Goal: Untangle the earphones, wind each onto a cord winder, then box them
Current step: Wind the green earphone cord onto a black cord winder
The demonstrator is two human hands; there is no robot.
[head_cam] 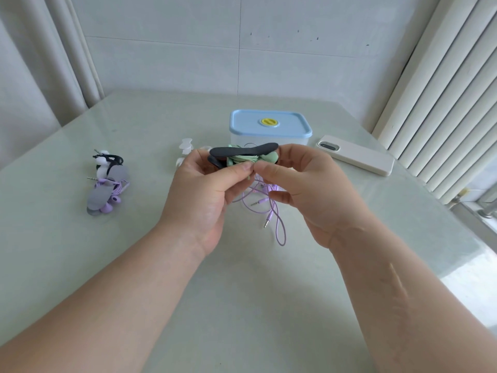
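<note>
**Left hand** (pixel 204 184): grasping. Thumb and fingers pinch the dark grey cord winder (pixel 242 151) at its left half and hold it clear of the table (pixel 242 292), apparently to steady it as a spool.

**Right hand** (pixel 295 179): grasping. Thumb and forefinger pinch the cord of the green earphones (pixel 242 160) at the winder's lower edge, judged to be tucking in the last turn. The green earphones sit bunched in the winder's fold, between both hands.

**Surroundings, from the hands:**
- 6 o'clock, just below: loose lilac earphone cords (pixel 279 230), two jack plugs showing, not yet wound.
- 12 o'clock: clear storage box (pixel 295 141), blue lid on; it needs opening before boxing.
- 2 o'clock: white phone (pixel 357 157), near the right edge.
- 9 o'clock, well apart: white earphones on a black winder (pixel 106 161) and lilac earphones on a grey winder (pixel 107 195).

The widest bare stretch for setting down lies toward the person.
</note>
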